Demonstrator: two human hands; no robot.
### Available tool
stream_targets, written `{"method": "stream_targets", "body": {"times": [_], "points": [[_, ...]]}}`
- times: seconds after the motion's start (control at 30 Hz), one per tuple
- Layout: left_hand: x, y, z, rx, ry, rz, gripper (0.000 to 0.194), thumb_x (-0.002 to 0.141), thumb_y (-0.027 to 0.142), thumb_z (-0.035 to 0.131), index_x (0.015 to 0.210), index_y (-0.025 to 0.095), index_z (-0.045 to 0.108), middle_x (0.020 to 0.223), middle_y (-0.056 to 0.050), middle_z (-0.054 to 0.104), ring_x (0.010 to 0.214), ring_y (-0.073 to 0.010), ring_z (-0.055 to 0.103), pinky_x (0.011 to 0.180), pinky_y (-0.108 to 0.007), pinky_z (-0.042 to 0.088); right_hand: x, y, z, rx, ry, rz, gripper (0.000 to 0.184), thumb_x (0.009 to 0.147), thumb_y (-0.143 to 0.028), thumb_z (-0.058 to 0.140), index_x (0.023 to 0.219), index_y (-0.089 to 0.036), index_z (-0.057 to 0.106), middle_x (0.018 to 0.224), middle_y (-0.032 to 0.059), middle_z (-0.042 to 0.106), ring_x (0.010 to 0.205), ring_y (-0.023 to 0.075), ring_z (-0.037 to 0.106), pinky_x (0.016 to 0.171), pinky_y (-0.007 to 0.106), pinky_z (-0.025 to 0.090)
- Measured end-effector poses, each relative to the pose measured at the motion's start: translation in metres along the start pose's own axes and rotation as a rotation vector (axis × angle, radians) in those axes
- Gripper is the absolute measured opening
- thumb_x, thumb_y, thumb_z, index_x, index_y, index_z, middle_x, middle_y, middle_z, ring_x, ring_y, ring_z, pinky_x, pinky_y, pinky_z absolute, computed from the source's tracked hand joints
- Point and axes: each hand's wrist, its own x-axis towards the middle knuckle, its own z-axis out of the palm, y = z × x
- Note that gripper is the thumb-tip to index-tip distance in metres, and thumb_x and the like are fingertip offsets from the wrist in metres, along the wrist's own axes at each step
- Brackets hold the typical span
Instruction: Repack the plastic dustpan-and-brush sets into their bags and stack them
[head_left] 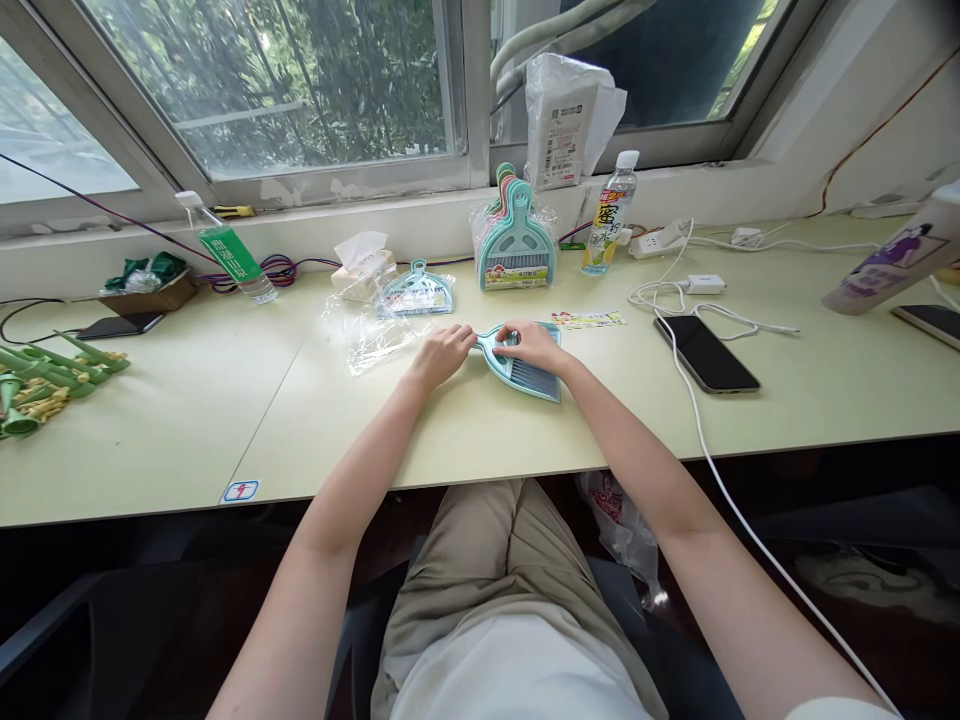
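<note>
A light-blue mini dustpan (552,393) lies on the table in front of me, with a matching brush (529,376) with grey bristles nested in it. My left hand (445,355) is closed on the handle end, at the left of the set. From the right, my right hand (531,343) reaches over the top, its fingers curled onto the brush body and partly hiding it. A printed label strip (589,320) lies just behind the right hand. Clear plastic wrapping (379,345) sits left of my left hand.
Behind stand several nested dustpan sets (517,245), a wrapped set (418,290), a tissue pack (363,268), a juice bottle (609,215) and a tilted water bottle (229,250). On the right are a phone (707,354) and a white cable (697,420). Green plastic parts (52,380) lie far left.
</note>
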Motion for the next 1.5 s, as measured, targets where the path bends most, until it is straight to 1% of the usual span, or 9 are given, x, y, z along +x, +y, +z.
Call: {"method": "stream_targets", "body": {"times": [0.17,0.37,0.53,0.73,1.0,1.27,1.37,1.43,1.5], "points": [[0.001,0.005,-0.005,0.039,0.044,0.12,0.041,0.093,0.005,0.038,0.126,0.017,0.06,0.125,-0.013,0.063,0.119,-0.0242,0.057,0.091,-0.035,0.047,0.0,0.001,0.002,0.019,0.016,-0.009,0.017,0.077,-0.036,0.07,0.086,-0.022,0.07,0.098,0.0012,0.072,0.089,0.0197,0.062,0.081,0.03,0.043],[-0.001,0.001,-0.005,-0.007,-0.025,0.074,0.042,0.094,0.005,0.038,0.127,0.018,0.062,0.126,-0.012,0.065,0.114,-0.0221,0.062,0.09,-0.034,0.051,0.002,0.007,0.004,0.036,0.02,-0.013,0.02,0.076,-0.038,0.072,0.086,-0.021,0.07,0.097,0.002,0.072,0.087,0.0199,0.062,0.08,0.03,0.043],[-0.001,0.0,-0.002,-0.025,-0.005,0.052,0.043,0.094,0.004,0.038,0.126,0.018,0.063,0.128,-0.012,0.066,0.116,-0.0217,0.064,0.093,-0.034,0.052,0.002,0.005,0.002,0.058,0.024,-0.004,0.021,0.075,-0.039,0.072,0.085,-0.021,0.07,0.096,0.0021,0.072,0.086,0.0197,0.062,0.081,0.03,0.043],[0.001,-0.003,-0.001,-0.121,0.041,0.055,0.041,0.093,0.004,0.041,0.124,0.017,0.065,0.131,-0.012,0.066,0.124,-0.0209,0.061,0.108,-0.035,0.046,0.002,0.003,-0.001,0.095,0.02,0.025,0.023,0.074,-0.041,0.071,0.086,-0.022,0.071,0.096,0.0017,0.073,0.083,0.019,0.062,0.079,0.03,0.043],[0.0,-0.002,0.004,-0.127,0.044,0.063,0.036,0.094,0.005,0.037,0.116,0.017,0.063,0.123,-0.013,0.067,0.116,-0.0214,0.064,0.102,-0.035,0.047,0.002,0.004,-0.001,0.083,-0.007,0.018,0.021,0.076,-0.04,0.07,0.087,-0.022,0.071,0.099,0.0017,0.073,0.088,0.0202,0.062,0.082,0.031,0.043],[0.0,0.004,0.007,-0.174,-0.002,-0.015,0.032,0.092,0.007,0.038,0.11,0.018,0.062,0.115,-0.013,0.068,0.112,-0.0212,0.064,0.096,-0.033,0.049,0.001,0.004,0.0,0.09,0.012,0.02,0.016,0.073,-0.032,0.072,0.085,-0.021,0.071,0.097,0.002,0.073,0.092,0.0211,0.062,0.085,0.032,0.045],[0.003,0.007,0.005,-0.273,0.089,-0.042,0.036,0.094,0.009,0.034,0.116,0.02,0.061,0.12,-0.012,0.066,0.12,-0.0219,0.061,0.107,-0.037,0.044,0.001,0.001,0.001,0.136,0.082,0.023,0.014,0.072,-0.031,0.074,0.081,-0.021,0.071,0.093,0.001,0.073,0.087,0.0197,0.063,0.083,0.031,0.046],[0.006,0.008,0.0,-0.376,0.253,-0.134,0.038,0.096,0.016,0.038,0.128,0.022,0.056,0.135,-0.012,0.059,0.134,-0.0231,0.05,0.116,-0.042,0.035,0.001,-0.005,0.002,0.174,0.162,0.034,0.014,0.071,-0.032,0.075,0.08,-0.022,0.07,0.092,0.0003,0.073,0.085,0.019,0.064,0.083,0.031,0.046],[0.011,0.009,-0.007,-0.529,0.44,-0.319,0.047,0.094,0.029,0.049,0.141,0.023,0.045,0.15,-0.013,0.046,0.146,-0.0259,0.036,0.121,-0.047,0.026,0.0,-0.013,0.004,0.191,0.278,0.066,0.015,0.072,-0.034,0.074,0.081,-0.023,0.069,0.093,0.0006,0.073,0.085,0.019,0.064,0.083,0.032,0.047]]}}
